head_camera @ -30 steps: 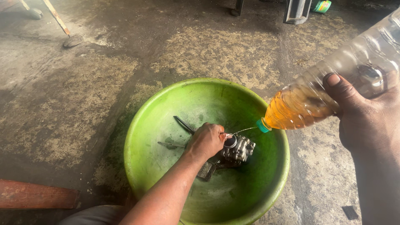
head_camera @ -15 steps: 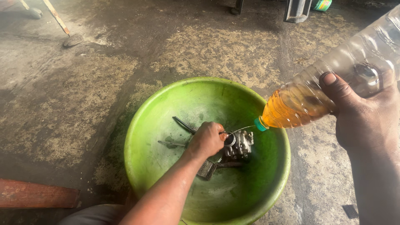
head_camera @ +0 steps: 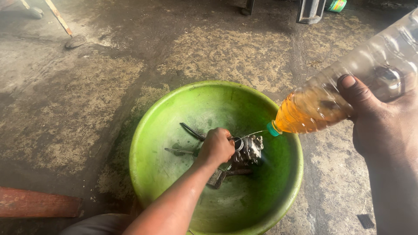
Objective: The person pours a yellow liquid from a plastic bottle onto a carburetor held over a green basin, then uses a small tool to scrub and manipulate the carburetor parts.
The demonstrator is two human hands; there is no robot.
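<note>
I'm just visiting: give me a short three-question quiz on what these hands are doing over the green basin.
1. True or false: the right hand tilts a clear plastic bottle cap-down toward the green basin.
2. What colour is the liquid in the bottle? A) blue B) amber C) white
3. What does the left hand hold inside the basin?

Key
1. True; a thin stream runs from its green cap.
2. B.
3. A small grey metal engine part, held above the basin floor, where thin metal tools lie.
</note>
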